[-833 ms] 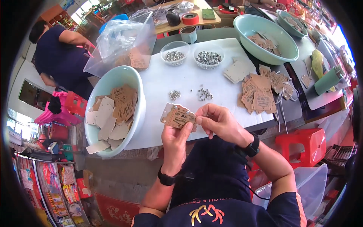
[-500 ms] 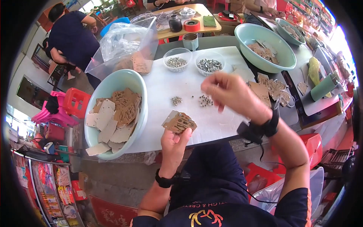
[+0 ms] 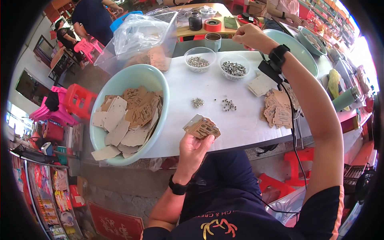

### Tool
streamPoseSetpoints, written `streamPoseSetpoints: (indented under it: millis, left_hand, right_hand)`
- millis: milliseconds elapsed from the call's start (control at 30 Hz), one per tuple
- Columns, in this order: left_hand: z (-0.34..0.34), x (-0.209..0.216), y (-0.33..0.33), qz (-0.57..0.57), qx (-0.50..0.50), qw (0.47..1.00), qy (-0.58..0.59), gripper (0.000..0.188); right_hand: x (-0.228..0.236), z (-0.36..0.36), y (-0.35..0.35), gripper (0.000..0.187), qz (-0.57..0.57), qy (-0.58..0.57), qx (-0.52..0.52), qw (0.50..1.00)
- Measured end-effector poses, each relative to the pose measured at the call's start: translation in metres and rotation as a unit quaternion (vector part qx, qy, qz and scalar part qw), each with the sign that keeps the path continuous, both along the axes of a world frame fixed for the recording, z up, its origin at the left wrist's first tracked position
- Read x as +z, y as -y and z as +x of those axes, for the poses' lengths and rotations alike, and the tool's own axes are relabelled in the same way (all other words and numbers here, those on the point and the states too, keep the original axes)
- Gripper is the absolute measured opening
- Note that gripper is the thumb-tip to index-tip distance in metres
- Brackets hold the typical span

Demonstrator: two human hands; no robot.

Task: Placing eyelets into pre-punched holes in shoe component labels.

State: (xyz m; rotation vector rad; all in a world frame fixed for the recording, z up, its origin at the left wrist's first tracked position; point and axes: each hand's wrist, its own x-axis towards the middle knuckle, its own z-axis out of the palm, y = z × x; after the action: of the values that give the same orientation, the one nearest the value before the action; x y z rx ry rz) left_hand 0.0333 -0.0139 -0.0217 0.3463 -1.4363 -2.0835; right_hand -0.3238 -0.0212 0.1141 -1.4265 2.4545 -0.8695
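Your left hand [image 3: 193,155] pinched at least two cards [image 3: 203,129] mid-frame; your right hand [image 3: 256,38], upper right, curled, its grip unclear; two clear bowls [image 3: 200,51] stood upper centre.

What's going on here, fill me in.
The left hand holds a printed brown card over the near part of the white sheet. The right hand is raised toward the far side; whether it holds anything is hard to tell. Loose metal pieces lie in two clusters, and a pale green basin of cards stands to the left.
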Motion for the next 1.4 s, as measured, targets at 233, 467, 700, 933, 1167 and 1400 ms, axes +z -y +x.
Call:
streamPoseSetpoints:
  millis: [233,467,700,933,1167,1400]
  left_hand:
    - [0.001,0.003,0.003,-0.004,-0.01,0.999,0.038,0.034]
    - [0.005,0.0,0.005,0.005,-0.022,0.999,0.034,0.034]
    - [0.006,0.004,0.002,0.006,-0.003,0.997,0.076,0.029]
    - [0.009,0.001,0.003,0.01,-0.025,0.997,0.068,0.028]
    - [0.009,-0.001,0.002,0.02,-0.026,0.998,0.059,0.027]
    - [0.008,-0.001,0.002,0.007,-0.025,0.998,0.049,0.027]
  right_hand:
    - [-0.038,-0.03,0.035,0.033,0.086,0.021,0.008,0.996]
    - [-0.061,-0.045,0.065,0.043,0.069,0.073,0.044,0.994]
    - [-0.071,-0.045,0.078,0.048,0.117,0.045,0.006,0.992]
    - [-0.089,-0.056,0.084,0.039,0.066,0.131,-0.017,0.989]
    - [-0.087,-0.062,0.082,0.036,0.092,0.117,-0.048,0.988]
    - [-0.086,-0.06,0.078,0.031,0.054,0.157,-0.029,0.986]
